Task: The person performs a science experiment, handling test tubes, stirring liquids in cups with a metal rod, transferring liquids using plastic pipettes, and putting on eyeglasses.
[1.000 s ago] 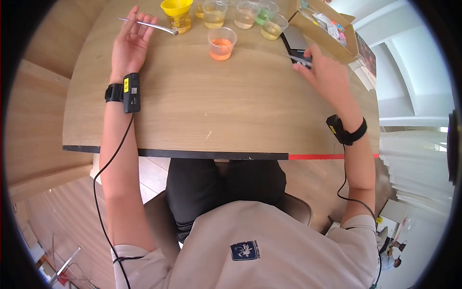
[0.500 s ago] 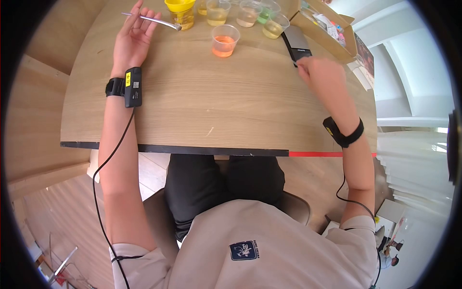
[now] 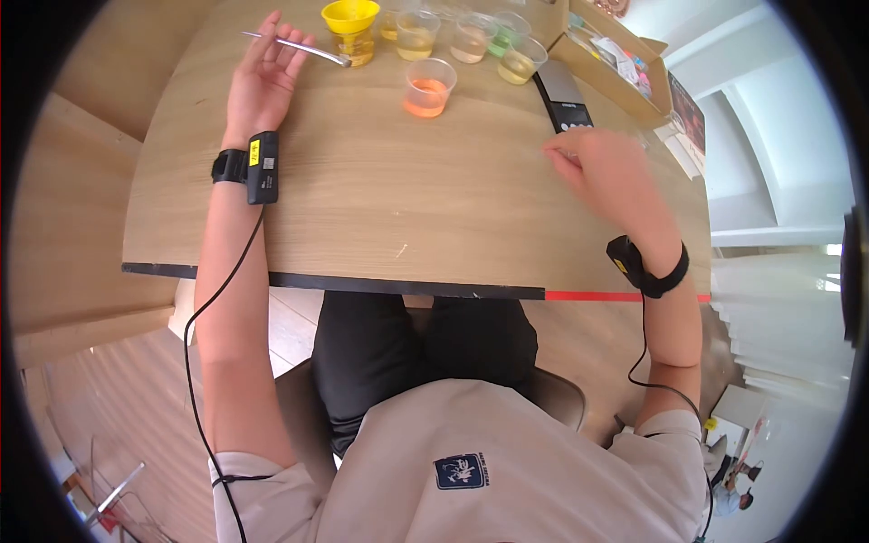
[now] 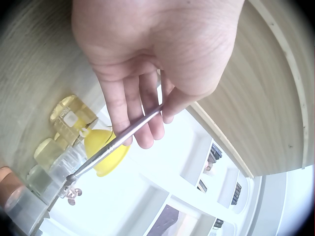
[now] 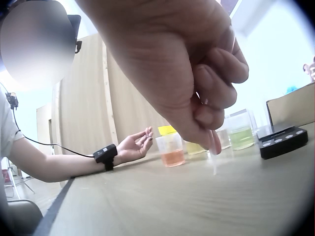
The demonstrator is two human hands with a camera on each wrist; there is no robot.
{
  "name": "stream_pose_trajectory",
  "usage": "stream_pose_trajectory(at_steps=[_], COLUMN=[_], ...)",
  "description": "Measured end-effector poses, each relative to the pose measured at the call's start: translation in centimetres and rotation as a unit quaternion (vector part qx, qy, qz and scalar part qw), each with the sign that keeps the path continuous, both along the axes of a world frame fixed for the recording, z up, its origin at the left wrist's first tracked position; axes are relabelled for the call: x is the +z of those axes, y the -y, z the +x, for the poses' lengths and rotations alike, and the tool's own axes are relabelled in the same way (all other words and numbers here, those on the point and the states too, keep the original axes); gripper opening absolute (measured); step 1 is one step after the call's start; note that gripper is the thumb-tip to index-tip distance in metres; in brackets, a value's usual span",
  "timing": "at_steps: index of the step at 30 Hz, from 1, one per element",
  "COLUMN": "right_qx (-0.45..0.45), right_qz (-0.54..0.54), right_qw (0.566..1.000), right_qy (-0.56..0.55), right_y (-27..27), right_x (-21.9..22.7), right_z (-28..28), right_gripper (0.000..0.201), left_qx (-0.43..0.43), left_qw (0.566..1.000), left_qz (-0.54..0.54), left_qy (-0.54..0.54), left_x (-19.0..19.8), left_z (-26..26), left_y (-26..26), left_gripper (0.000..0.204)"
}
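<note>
The left hand [image 3: 260, 90], palm up at the table's back left, pinches a thin silver rod [image 3: 308, 48] with a darker, thicker tip. In the left wrist view the rod [image 4: 118, 140] slants down from between thumb and index finger. Beyond it a yellow funnel [image 3: 350, 13] tops a beaker of yellow liquid [image 3: 358, 50]. In front of a black scale [image 3: 563, 95], the right hand [image 3: 611, 176] has its fingers curled; the right wrist view shows it pinching a thin translucent piece [image 5: 214, 158] just over the table. A clear cup of orange liquid [image 3: 427, 98] stands between the hands.
Several clear cups with pale liquids, one yellowish [image 3: 517, 69], line the back. An open cardboard box [image 3: 593, 72] holding small items is at the back right, beyond the scale. The table's front edge has black tape [image 3: 407, 287] and red tape [image 3: 625, 297].
The right hand has moved back from the scale toward the front and turned knuckles up, uncovering the scale's buttons. The left hand still holds the rod, with little change.
</note>
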State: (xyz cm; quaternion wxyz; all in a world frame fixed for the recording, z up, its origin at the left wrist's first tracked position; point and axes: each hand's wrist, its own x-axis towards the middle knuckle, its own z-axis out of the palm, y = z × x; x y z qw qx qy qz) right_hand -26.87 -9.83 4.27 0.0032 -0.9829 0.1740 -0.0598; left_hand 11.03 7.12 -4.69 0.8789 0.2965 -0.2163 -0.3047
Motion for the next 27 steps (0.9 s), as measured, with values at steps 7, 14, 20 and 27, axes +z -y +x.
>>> stream_pose_trajectory(at_steps=[7,14,20,27], right_qx=[-0.054,-0.06,-0.011,-0.007], right_qz=[-0.067,-0.143,-0.073,-0.027], right_qw=[0.996,0.987,0.992,0.996], right_qy=[0.017,-0.046,-0.097,0.086], right_y=[4.1,3.3,-0.7,2.2], right_x=[-2.7,-2.0,1.1,-0.2], right_z=[2.9,1.2,-1.6,2.1], right_gripper=[0.017,0.015,0.014,0.013], left_qx=[-0.019,-0.02,-0.033,-0.019], left_qw=[1.0,1.0,0.999,1.0], left_qz=[-0.008,-0.007,-0.017,-0.007], left_qy=[0.01,0.001,0.007,0.004], left_x=[-0.9,-0.8,-1.0,-0.1], left_z=[1.4,1.3,1.7,0.5], left_y=[-0.1,0.0,-0.1,-0.1], left_gripper=[0.045,0.045,0.044,0.046])
